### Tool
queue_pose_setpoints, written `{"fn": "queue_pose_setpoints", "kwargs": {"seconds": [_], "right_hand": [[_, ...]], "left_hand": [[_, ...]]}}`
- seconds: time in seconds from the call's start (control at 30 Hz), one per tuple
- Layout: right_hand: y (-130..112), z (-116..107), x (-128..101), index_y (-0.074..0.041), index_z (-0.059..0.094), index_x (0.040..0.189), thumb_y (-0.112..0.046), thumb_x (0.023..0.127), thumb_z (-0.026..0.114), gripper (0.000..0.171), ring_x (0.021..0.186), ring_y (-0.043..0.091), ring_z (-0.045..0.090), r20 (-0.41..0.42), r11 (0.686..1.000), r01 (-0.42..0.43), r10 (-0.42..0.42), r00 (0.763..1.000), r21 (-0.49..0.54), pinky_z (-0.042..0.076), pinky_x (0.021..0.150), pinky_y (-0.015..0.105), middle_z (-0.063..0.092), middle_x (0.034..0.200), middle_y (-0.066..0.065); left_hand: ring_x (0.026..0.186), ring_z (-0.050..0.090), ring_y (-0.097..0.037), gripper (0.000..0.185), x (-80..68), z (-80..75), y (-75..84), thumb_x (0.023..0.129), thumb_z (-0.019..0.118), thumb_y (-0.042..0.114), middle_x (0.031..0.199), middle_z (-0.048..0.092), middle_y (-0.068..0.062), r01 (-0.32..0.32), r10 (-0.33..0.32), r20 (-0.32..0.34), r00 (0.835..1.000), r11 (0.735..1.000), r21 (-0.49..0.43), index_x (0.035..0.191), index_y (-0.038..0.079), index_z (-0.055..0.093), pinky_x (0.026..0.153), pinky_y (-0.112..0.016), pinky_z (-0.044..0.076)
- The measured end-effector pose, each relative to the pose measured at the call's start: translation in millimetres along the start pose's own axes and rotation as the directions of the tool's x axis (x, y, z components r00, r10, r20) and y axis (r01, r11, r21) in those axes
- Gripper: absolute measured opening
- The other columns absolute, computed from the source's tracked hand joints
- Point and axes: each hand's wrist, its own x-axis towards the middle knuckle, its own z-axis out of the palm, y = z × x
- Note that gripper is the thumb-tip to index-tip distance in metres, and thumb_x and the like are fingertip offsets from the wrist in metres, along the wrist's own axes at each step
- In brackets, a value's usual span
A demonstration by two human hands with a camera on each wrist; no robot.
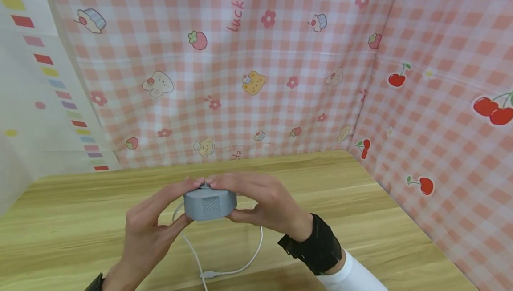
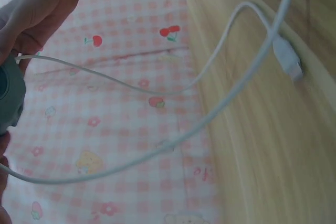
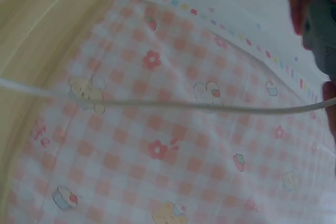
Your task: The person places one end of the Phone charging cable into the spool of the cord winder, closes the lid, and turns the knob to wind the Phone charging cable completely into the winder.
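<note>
Held up above the table in the head view is a small blue-grey device (image 1: pixel 210 205) with flat, faceted sides and a dotted panel facing me. My left hand (image 1: pixel 149 223) grips its left side, fingers on top and thumb below. On the other side my right hand (image 1: pixel 266 200) holds it the same way, both sets of fingertips meeting near a small knob on top. A white cable (image 1: pixel 256 248) loops down from the hands; its light connector (image 2: pixel 287 59) dangles in the left wrist view. Whether the cable is fixed to the device is hidden by the fingers.
Beneath the hands lies a wood-grain tabletop (image 1: pixel 320 184). A pink checked cloth (image 1: pixel 224 64) hangs behind it, another with cherries (image 1: pixel 449 126) stands on the right, and a white sheet (image 1: pixel 28 86) covers the left side.
</note>
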Motion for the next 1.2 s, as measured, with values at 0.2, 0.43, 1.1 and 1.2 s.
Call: {"fn": "queue_pose_setpoints", "kwargs": {"seconds": [0.2, 0.43, 1.1, 1.2], "right_hand": [[-0.6, -1.0, -4.7, 0.000, 0.065, 0.114, -0.004, 0.080, 0.076, 0.036, 0.091, 0.014, 0.071, 0.054, 0.872, -0.364, 0.367, 0.928, 0.326, 0.057, 0.080, 0.026, 0.073, 0.102, 0.013], [-2.0, -1.0, -7.0, -0.012, 0.069, 0.115, -0.019, 0.085, 0.074, 0.032, 0.088, 0.020, 0.072, 0.332, 0.335, -0.779, 0.763, 0.554, 0.531, 0.058, 0.080, 0.036, 0.073, 0.101, 0.011], [16.1, 25.0, -25.2, -0.010, 0.053, 0.135, -0.025, 0.087, 0.072, 0.054, 0.104, 0.017, 0.067, 0.443, 0.190, -0.878, 0.805, 0.396, 0.439, 0.056, 0.088, 0.032, 0.067, 0.120, 0.011], [17.4, 28.9, -30.8, -0.016, 0.030, 0.150, -0.022, 0.081, 0.078, 0.085, 0.126, 0.018, 0.054, 0.370, 0.491, -0.799, 0.711, 0.598, 0.347, 0.049, 0.100, 0.031, 0.052, 0.142, 0.007]], "left_hand": [[0.111, 0.065, -0.011, 0.054, -4.4, -2.2, 4.6, 0.073, 0.072, -0.016, 0.119, 0.068, -0.002, 0.397, -0.379, 0.119, 0.918, 0.892, -0.218, 0.124, -0.005, 0.059, 0.094, -0.025, 0.051], [0.111, 0.065, -0.013, 0.043, 0.3, -4.8, 11.4, 0.087, 0.070, 0.011, 0.121, 0.068, -0.002, 0.809, -0.764, 0.271, 0.586, 0.535, -0.243, 0.128, 0.004, 0.059, 0.095, -0.024, 0.051], [0.096, 0.071, -0.023, 0.055, -11.0, 4.7, -9.1, 0.087, 0.070, 0.018, 0.106, 0.071, -0.016, 0.932, -0.906, 0.375, 0.196, 0.054, -0.357, 0.128, -0.013, 0.050, 0.086, -0.036, 0.056], [0.092, 0.071, -0.022, 0.053, -11.2, 4.0, -10.3, 0.088, 0.070, 0.015, 0.100, 0.073, -0.014, 0.926, -0.921, 0.346, 0.181, 0.040, -0.377, 0.127, -0.015, 0.050, 0.085, -0.037, 0.056]]}}
